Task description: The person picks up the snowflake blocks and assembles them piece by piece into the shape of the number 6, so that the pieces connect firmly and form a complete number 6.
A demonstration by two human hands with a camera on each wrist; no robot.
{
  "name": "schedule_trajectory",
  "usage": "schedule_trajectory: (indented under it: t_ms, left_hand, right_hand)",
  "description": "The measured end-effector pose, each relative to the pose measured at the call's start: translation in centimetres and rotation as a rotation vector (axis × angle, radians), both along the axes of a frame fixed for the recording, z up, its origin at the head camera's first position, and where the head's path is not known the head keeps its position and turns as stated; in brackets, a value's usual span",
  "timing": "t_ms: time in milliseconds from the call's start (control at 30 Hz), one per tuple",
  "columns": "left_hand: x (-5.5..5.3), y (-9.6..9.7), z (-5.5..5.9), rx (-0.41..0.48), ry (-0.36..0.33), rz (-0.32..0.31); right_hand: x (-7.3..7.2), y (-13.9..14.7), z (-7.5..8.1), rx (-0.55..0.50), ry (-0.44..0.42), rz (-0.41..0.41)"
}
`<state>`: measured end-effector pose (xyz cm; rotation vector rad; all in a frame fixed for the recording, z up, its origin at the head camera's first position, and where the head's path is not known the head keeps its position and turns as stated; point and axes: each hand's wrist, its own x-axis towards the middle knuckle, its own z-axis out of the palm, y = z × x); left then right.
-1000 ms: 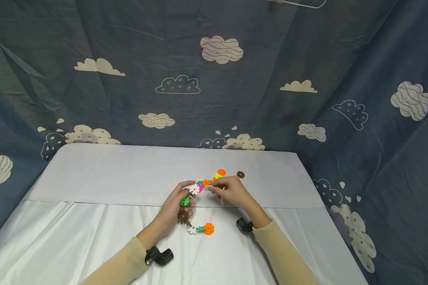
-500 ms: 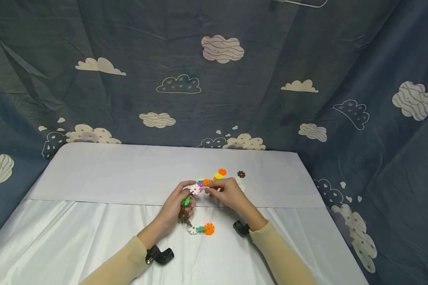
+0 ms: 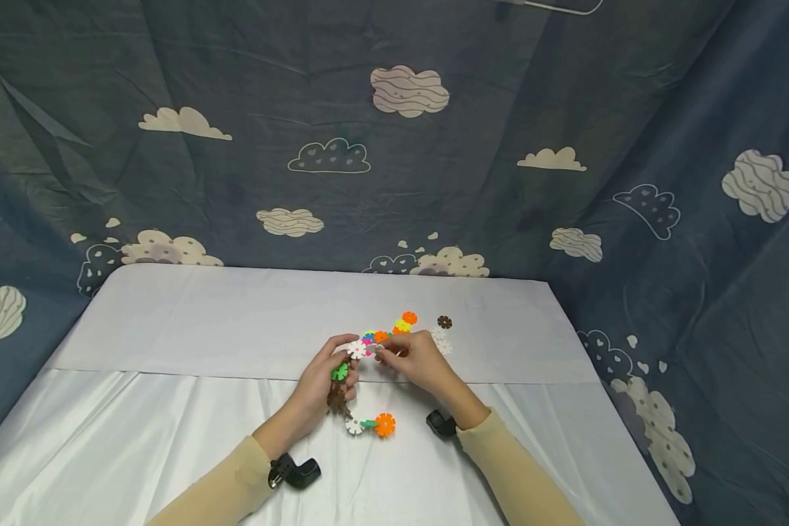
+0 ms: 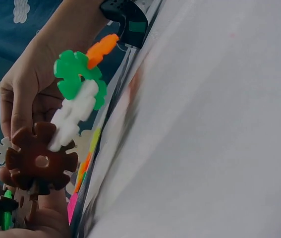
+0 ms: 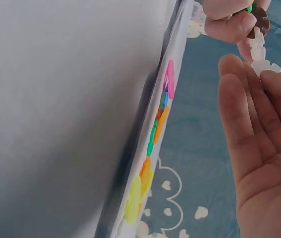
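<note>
My left hand (image 3: pixel 314 383) grips a chain of flower-shaped interlocking discs. The chain hangs from the fingers: a green disc (image 3: pixel 340 372), brown discs (image 4: pixel 42 156), then a white disc (image 4: pixel 74 116), a green disc (image 4: pixel 74 74) and an orange disc (image 3: pixel 384 424) at its free end. At the chain's upper end a white disc (image 3: pixel 357 350) stands out past the left fingertips. Between thumb and fingers my right hand (image 3: pixel 421 358) pinches another white disc (image 5: pixel 266 66), right at the edge of that one; the fingers partly cover it.
A row of colourful joined discs (image 3: pixel 380 336) lies on the white-covered table (image 3: pixel 237 321) behind the hands, ending in an orange disc (image 3: pixel 410 318). To its right are a loose brown disc (image 3: pixel 444 321) and white discs (image 3: pixel 442 340). A cloud-patterned curtain (image 3: pixel 237 183) hangs behind the table.
My right hand has shifted slightly left and toward me with the white disc, closer to the chain's end, uncovering white discs on the table. My left hand stays nearly still.
</note>
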<state>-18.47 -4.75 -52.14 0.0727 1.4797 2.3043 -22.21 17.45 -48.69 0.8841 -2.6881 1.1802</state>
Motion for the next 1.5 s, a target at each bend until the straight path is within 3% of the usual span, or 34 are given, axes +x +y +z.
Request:
schedule_trajectory:
  t_ms: [233, 500, 733, 900, 1067, 1233, 1367, 1500]
  left_hand:
    - [0.0, 0.1, 0.0, 0.070, -0.045, -0.025]
    - [0.2, 0.0, 0.0, 0.037, -0.013, -0.034]
    - [0.2, 0.0, 0.0, 0.018, 0.025, -0.070]
    - [0.2, 0.0, 0.2, -0.018, 0.032, -0.009]
    - [0.1, 0.0, 0.3, -0.113, 0.037, 0.094]
    - [0.0, 0.0, 0.3, -0.173, 0.084, 0.089]
    - [0.0, 0.1, 0.3, -0.194, 0.100, 0.081]
    - [0.0, 0.2, 0.1, -0.183, 0.079, 0.076]
  right_hand:
    - [0.3, -0.5, -0.5, -0.067, -0.042, 0.000]
    - [0.8, -1.2, -0.8, -0.018, 0.107, -0.029]
    - [0.9, -1.4, -0.7, 0.002, 0.136, -0.008]
    - [0.4, -1.1, -0.8, 0.054, 0.092, 0.005]
    - [-0.9, 0.8, -0.2, 0.086, -0.009, -0.101]
    - [-1.9, 2.2, 0.2, 0.077, -0.079, -0.279]
    - [-2.8, 1.7, -0.1, 0.201, -0.138, -0.310]
    - [-4.0, 0.6, -0.5, 0.408, -0.116, -0.270]
